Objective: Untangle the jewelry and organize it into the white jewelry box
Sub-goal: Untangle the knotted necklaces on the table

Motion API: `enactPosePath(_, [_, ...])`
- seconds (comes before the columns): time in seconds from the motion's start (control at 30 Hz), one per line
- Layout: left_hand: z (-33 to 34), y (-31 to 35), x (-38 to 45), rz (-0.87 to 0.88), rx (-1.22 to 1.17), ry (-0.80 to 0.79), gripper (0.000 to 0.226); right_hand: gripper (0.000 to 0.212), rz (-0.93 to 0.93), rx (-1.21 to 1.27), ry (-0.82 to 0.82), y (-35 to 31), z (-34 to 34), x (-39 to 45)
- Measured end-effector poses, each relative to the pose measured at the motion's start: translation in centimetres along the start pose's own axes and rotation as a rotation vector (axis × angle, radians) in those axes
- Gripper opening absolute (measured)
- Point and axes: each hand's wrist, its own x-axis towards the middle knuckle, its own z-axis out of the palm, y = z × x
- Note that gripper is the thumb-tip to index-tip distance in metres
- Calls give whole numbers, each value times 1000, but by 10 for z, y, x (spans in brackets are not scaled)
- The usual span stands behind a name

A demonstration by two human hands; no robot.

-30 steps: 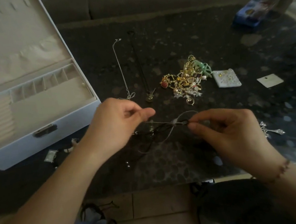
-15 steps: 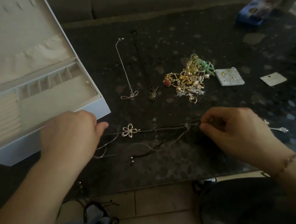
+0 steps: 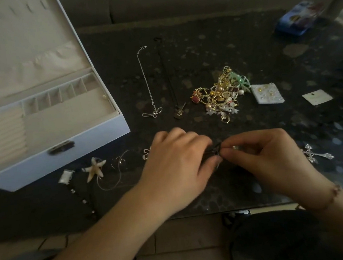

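My left hand and my right hand meet over the dark table, both pinching a knot of tangled thin cords. A flower charm on that tangle peeks out left of my left hand, with a loose wire loop trailing beyond it. The white jewelry box stands open at the left, its compartments facing up. A heap of gold, pearl and green jewelry lies beyond my hands. A silver chain with a bow pendant and a dark cord necklace lie straightened beside it.
A starfish charm, a small plastic bag and a dark beaded strand lie near the box front. A silver cross pendant lies right of my right hand. Two earring cards and a blue box sit further right.
My left hand, half a second ago far left by the box front with the cord stretched out, has come back right to meet my right hand at the knot.
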Motion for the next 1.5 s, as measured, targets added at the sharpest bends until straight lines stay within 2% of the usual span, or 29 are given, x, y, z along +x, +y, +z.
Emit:
enactPosePath(0.07, [4, 0, 2, -8, -87, -7, 34, 15, -10, 57, 2, -4, -1, -1])
enactPosePath(0.13, [4, -2, 1, -24, -280, -8, 27, 25, -12, 96, -16, -7, -3, -2])
enactPosePath(0.27, [-1, -6, 2, -75, -607, -35, 14, 33, 3, 130, -30, -10, -4, -1])
enactPosePath(0.4, [-10, -22, 3, -122, -696, -117, 19, 34, 14, 134, -44, -7, -6, 0])
enactPosePath(0.53, [-13, -38, -3, -182, -644, -79, 19, 27, 4, 141, -95, -4, -8, -1])
enactPosePath(0.63, [-15, -46, -5, -265, -621, 6, 19, 23, 18, 164, -79, -3, -8, 0])
enactPosePath(0.77, [-22, -53, -9, -301, -557, 40, 10, 20, 19, 112, -52, -1, -8, 0])
enactPosePath(0.9, [-25, -63, -13, -292, -284, 78, 8, 6, 27, -82, -24, 12, -7, 2])
enactPosePath(0.97, [-25, -63, -14, -297, -206, 8, 7, 6, 25, -212, -19, 17, -6, 3])
enactPosePath(1.03, [-20, -58, -15, -231, -62, -23, 17, 15, 5, -336, -13, 18, -5, 3])
enactPosePath(1.1, [-11, -48, -16, -119, 25, 71, 25, 22, -65, -455, -33, 18, -3, 2])
enactPosePath(1.23, [6, -23, -10, 51, 64, 230, 24, 23, -139, -560, -38, 21, 0, 2])
enactPosePath(1.37, [18, -11, -3, 175, -35, 205, 15, 15, -167, -583, -7, 26, -4, 1])
enactPosePath(1.5, [27, -10, 0, 130, -31, 133, 16, 20, -138, -611, -17, 28, -7, 0])
